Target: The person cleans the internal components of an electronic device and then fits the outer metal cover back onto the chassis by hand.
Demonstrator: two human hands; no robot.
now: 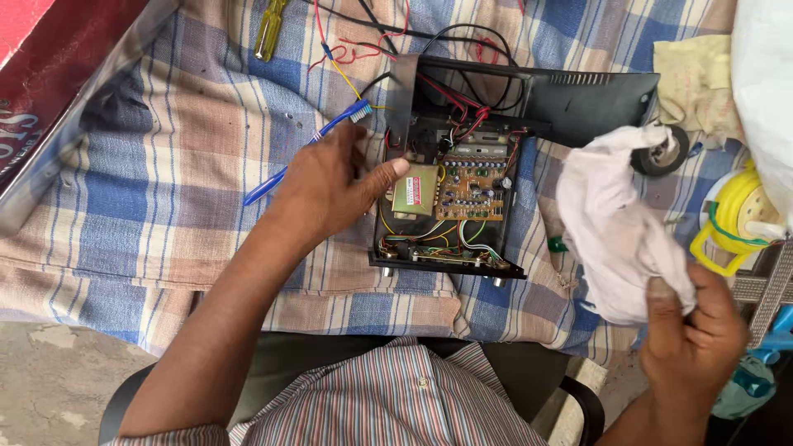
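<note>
Here the left hand [330, 186] grips a blue toothbrush [307, 147] with closed fingers, thumb resting on the left wall of an open black electronics case [450, 186] that lies mid-counter on a checked cloth [173, 165]. The right hand [694, 330], near the counter's right edge, pinches a crumpled white rag [615, 223]. A yellow-handled screwdriver [271, 29] lies at the far edge; loose red and black wires [372, 41] trail behind the case; a yellow reel [735, 215] sits beside the rag.

Yellow-handled screwdriver [270, 30] at far left on checked cloth [165, 165]; tangled red and black wires [363, 37] beside it; yellow reel [738, 216] at right edge.
</note>
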